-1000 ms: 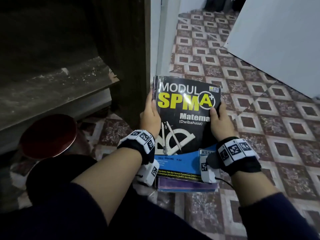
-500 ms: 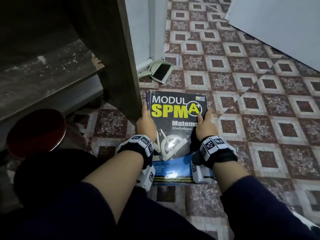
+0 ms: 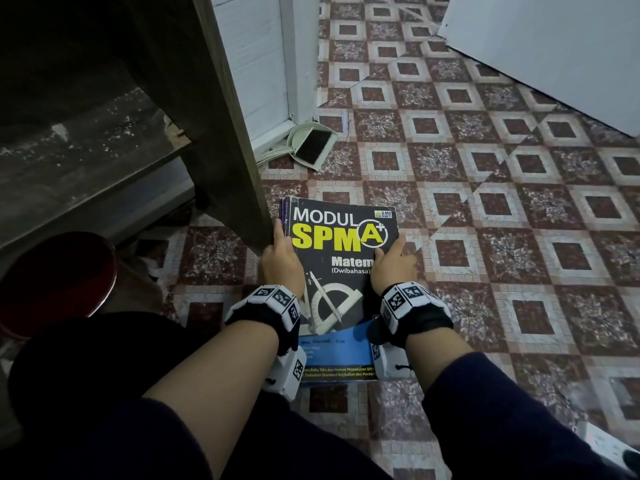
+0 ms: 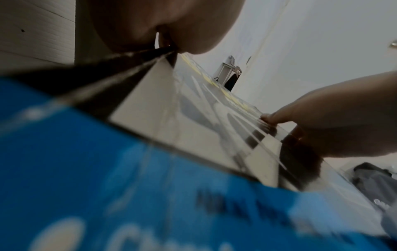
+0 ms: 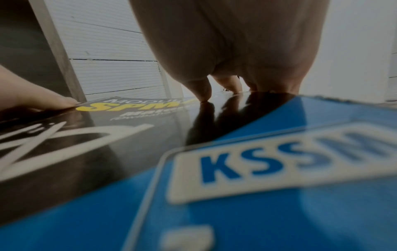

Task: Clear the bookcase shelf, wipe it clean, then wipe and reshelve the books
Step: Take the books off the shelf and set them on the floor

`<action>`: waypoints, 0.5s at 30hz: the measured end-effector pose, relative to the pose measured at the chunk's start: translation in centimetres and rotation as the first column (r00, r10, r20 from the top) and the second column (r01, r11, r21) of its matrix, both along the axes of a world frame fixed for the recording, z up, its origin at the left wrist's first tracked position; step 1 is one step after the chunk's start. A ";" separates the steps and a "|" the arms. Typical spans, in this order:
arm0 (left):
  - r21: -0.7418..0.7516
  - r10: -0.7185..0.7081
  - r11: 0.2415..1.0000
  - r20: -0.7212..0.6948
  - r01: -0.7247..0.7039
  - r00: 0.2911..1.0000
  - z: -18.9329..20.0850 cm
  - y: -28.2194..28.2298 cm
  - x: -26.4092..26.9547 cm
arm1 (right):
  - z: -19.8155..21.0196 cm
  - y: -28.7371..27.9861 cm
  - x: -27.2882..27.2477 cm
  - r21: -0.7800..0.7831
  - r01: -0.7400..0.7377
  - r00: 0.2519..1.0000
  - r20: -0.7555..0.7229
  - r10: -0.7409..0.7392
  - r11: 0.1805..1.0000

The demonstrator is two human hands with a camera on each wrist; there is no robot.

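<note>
A stack of books [image 3: 341, 268], topped by a black "MODUL SPM A+" maths workbook with a blue lower band, sits flat and low at the tiled floor, right of the bookcase's side panel [image 3: 225, 133]. I cannot tell whether it touches the floor. My left hand [image 3: 281, 261] grips its left edge with the thumb on the cover. My right hand [image 3: 393, 263] grips the right edge. The left wrist view shows the glossy cover [image 4: 193, 127] under my left hand [image 4: 161, 25]. In the right wrist view my right hand [image 5: 236, 42] touches the cover [image 5: 107, 135]. The dark, dusty shelf [image 3: 86, 161] holds no books.
A pale dustpan with a brush [image 3: 308, 147] lies on the floor by the white door frame [image 3: 266, 64]. A dark red round object [image 3: 55, 282] sits at the lower left. A white board [image 3: 554, 46] leans at the upper right. Patterned tiles [image 3: 519, 254] spread to the right.
Both hands have brought the stack down and away from me, toward the floor beside the bookcase panel. The view has tilted down and the dustpan has come into sight.
</note>
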State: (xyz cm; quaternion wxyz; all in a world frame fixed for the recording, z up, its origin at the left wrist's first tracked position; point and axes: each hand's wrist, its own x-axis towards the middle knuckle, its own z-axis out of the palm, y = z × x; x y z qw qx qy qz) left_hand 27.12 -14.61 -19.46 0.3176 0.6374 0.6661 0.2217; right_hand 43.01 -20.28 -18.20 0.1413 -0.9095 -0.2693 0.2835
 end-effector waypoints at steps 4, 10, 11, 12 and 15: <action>-0.069 -0.034 0.997 -0.061 0.029 0.998 0.1 0.2 -0.2 | -0.2 -0.2 0.1 -0.069 -0.027 0.999 0.043 0.030 0.997; -0.105 -0.051 0.994 -0.092 0.041 0.994 -0.2 0.2 -0.3 | -0.6 -0.3 0.5 -0.190 -0.116 0.978 0.150 0.146 0.975; -0.116 -0.049 0.993 -0.096 0.037 0.994 -0.3 0.2 -0.2 | -0.7 -0.3 0.4 -0.192 -0.110 0.979 0.147 0.140 0.975; -0.123 -0.044 0.992 -0.100 0.031 0.994 -0.3 0.1 -0.2 | -0.8 -0.2 0.2 -0.194 -0.100 0.981 0.147 0.130 0.976; -0.121 -0.021 0.993 -0.103 0.008 0.994 -0.2 -0.2 0.2 | -0.7 0.1 -0.8 -0.199 -0.084 0.970 0.207 0.126 0.976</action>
